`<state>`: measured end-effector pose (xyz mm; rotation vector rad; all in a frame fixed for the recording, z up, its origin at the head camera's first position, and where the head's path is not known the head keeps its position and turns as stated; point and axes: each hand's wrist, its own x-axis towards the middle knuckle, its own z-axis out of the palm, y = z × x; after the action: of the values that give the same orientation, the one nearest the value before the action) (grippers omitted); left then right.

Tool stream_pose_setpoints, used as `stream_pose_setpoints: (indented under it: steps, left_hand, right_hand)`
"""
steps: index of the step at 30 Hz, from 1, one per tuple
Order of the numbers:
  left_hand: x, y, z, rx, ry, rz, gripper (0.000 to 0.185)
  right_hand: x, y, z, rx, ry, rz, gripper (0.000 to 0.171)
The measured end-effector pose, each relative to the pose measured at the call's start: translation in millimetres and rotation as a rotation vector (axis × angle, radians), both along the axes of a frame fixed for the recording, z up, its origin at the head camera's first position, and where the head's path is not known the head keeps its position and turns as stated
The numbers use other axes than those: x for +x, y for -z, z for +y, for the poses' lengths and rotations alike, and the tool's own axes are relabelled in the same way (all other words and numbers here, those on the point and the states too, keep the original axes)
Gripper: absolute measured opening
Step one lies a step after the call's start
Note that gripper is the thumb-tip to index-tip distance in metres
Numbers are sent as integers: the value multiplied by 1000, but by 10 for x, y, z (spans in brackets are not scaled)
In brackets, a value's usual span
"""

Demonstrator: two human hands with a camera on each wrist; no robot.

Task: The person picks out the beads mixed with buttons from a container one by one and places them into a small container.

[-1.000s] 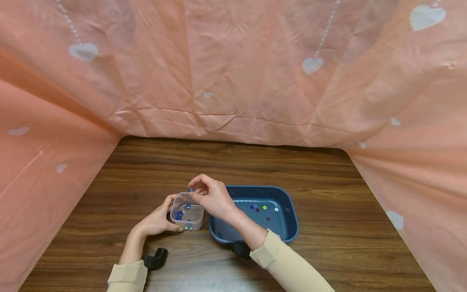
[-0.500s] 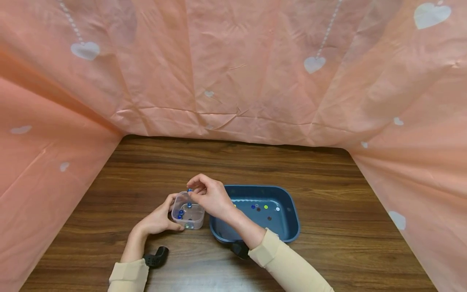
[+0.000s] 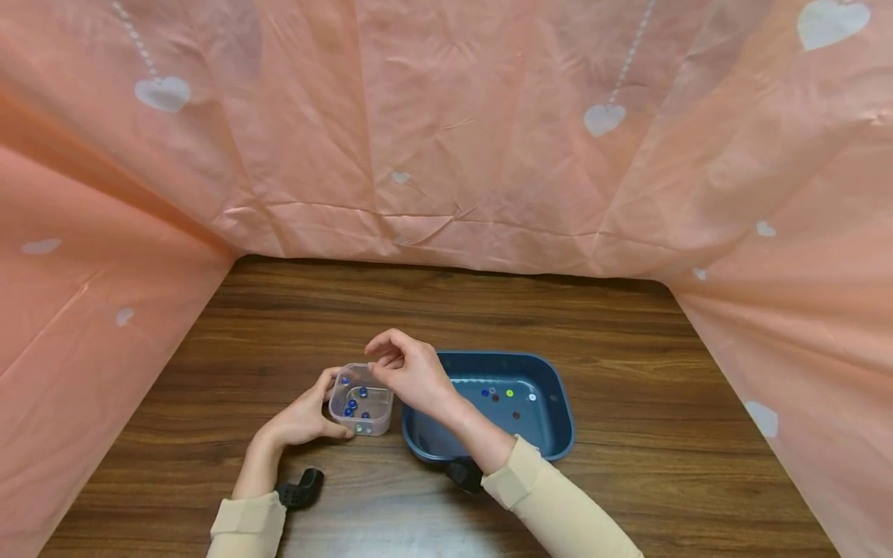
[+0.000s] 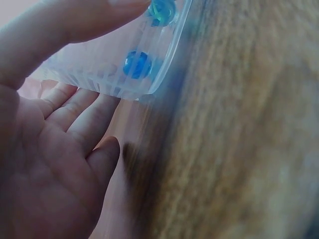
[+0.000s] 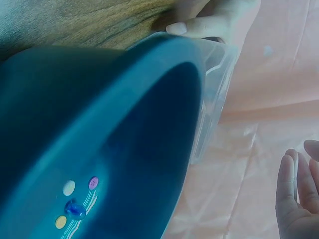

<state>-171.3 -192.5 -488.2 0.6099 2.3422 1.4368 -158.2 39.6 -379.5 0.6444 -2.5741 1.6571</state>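
My left hand (image 3: 325, 411) grips a small clear container (image 3: 363, 401) on the wooden table, thumb on its near side and fingers (image 4: 70, 107) along its left wall. Several blue beads (image 3: 354, 404) lie inside it; in the left wrist view a blue bead (image 4: 137, 63) shows through the container wall (image 4: 99, 59). My right hand (image 3: 380, 363) hovers over the container's right rim with nothing between its fingertips; its fingers (image 5: 294, 199) look relaxed. Just right of the container stands a blue tray (image 3: 567, 422) with several coloured beads (image 3: 508, 395) in it.
Pink plastic sheeting (image 3: 446, 139) with white hearts walls the table at the back and on both sides. Black wrist mounts (image 3: 300, 488) sit under both forearms. In the right wrist view the tray's wall (image 5: 99, 124) fills the frame, with beads (image 5: 75, 199) on its floor.
The blue bead pinched in my right fingertips over the container is gone from them, and more blue beads lie in the container. My left hand has kept its hold.
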Motion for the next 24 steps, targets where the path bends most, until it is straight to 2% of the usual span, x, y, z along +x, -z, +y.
stream_pose_setpoints:
  steps: [24]
  left_hand:
    - [-1,22,7,9,2,32,89]
  right_hand:
    - [-4,-40,117,-13,56,-37,17]
